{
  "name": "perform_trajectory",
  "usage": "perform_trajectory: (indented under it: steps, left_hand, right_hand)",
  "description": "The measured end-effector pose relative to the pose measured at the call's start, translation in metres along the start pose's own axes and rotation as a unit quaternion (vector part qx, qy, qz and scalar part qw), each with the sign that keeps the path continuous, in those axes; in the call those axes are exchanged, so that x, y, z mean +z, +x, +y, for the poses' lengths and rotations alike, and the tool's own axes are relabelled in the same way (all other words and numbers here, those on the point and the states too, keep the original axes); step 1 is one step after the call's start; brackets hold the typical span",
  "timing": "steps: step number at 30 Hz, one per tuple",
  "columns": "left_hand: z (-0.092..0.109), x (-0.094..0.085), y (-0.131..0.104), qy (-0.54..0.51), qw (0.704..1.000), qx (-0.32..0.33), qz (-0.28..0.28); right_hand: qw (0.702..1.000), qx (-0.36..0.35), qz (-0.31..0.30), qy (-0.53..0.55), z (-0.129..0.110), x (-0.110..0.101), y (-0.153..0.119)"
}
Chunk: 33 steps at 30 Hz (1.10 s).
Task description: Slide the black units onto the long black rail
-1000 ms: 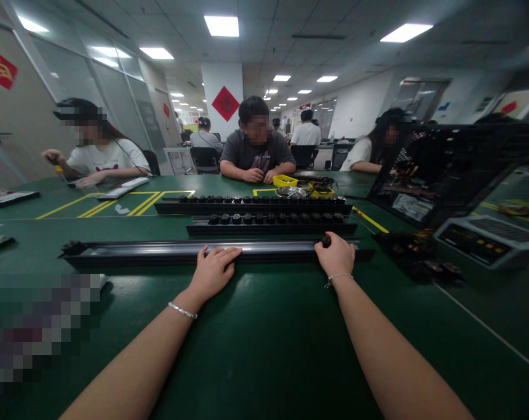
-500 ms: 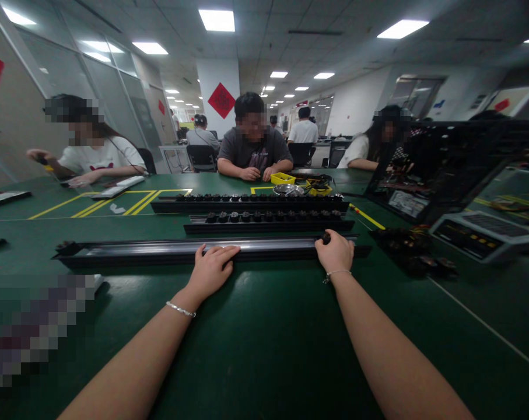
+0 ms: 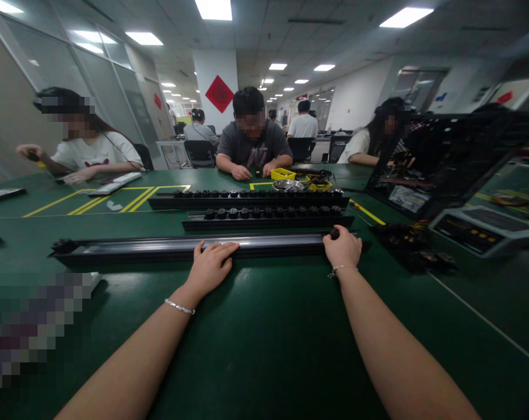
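A long black rail (image 3: pixel 137 246) with a shiny inner channel lies across the green table in front of me. My left hand (image 3: pixel 212 265) rests on its near edge around the middle, fingers apart and holding nothing. At the rail's right end my right hand (image 3: pixel 343 248) is closed on a small black part (image 3: pixel 334 233), partly hidden by the fingers. A dark round part (image 3: pixel 63 246) sits at the rail's left end. Beyond it lie two more black rails, a nearer one (image 3: pixel 264 224) and a farther one (image 3: pixel 247 203), each with a row of black round parts.
Dark parts (image 3: pixel 421 251) and a grey device (image 3: pixel 487 230) are on the right, beside a black open frame (image 3: pixel 448 169). A yellow tray (image 3: pixel 283 174) and a metal dish (image 3: pixel 287 185) stand farther back. A person (image 3: pixel 254 137) sits opposite; others sit left and right.
My right hand has shifted slightly right along the rail with the small black part. My left hand stays in place on the rail. The view has tilted a little.
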<state>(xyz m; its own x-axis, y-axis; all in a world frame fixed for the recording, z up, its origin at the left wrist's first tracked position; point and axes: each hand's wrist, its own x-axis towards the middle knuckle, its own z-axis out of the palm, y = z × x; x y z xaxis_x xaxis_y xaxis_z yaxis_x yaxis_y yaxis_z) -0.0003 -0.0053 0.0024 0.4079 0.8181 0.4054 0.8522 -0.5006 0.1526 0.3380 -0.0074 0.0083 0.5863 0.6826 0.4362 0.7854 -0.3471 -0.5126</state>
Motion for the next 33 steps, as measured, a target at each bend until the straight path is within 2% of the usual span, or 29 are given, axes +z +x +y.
perform_trajectory:
  steps: [9, 23, 33]
  left_hand:
    - [0.0, 0.0, 0.0, -0.003, 1.0, -0.004, -0.003]
    - [0.0, 0.0, 0.0, 0.001, 1.0, 0.002, 0.002]
    - [0.001, -0.002, 0.0, 0.0, 1.0, 0.004, 0.0]
  right_hand:
    - [1.0, 0.018, -0.012, -0.004, 0.004, -0.002, 0.003]
    - [1.0, 0.018, 0.02, 0.006, 0.012, 0.003, 0.008]
    - [0.998, 0.051, 0.011, -0.02, 0.014, -0.004, 0.009]
